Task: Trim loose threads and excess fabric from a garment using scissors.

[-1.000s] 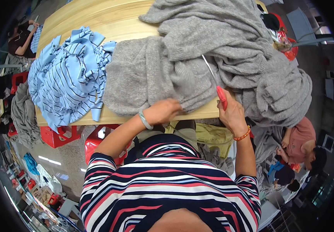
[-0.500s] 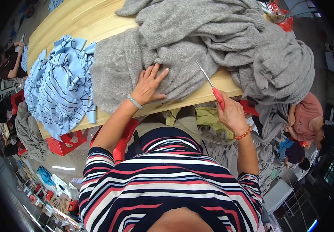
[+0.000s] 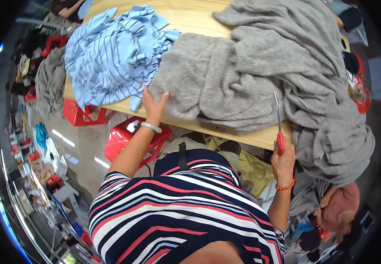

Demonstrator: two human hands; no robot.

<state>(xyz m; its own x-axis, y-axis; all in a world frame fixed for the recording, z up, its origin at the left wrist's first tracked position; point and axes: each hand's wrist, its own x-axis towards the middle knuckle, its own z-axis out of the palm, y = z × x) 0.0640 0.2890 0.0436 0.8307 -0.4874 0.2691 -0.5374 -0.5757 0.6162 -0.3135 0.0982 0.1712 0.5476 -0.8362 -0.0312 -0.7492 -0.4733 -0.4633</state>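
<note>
My right hand is wrapped round the red handle of a tool with a long thin metal shaft. The shaft points away from me over the grey knit cloth; its exact kind does not show. My left hand, with a pale bangle at the wrist, has its thumb and a finger spread at the near left corner of the grey knit cloth. Part of its fingers is hard to see against the cloth. That cloth lies bunched along the table. Left of it sits a heap of light blue striped cloth.
More grey knit hangs over the right table edge. A red stool stands by my left arm, another red stool under the table's left corner. Yellow cloth lies below the front edge. A person in pink is at the lower right.
The view has shifted, so the table things sit further right. My left hand has slid off the middle of the grey cloth to its near left corner. The red-handled tool remains in my right hand.
</note>
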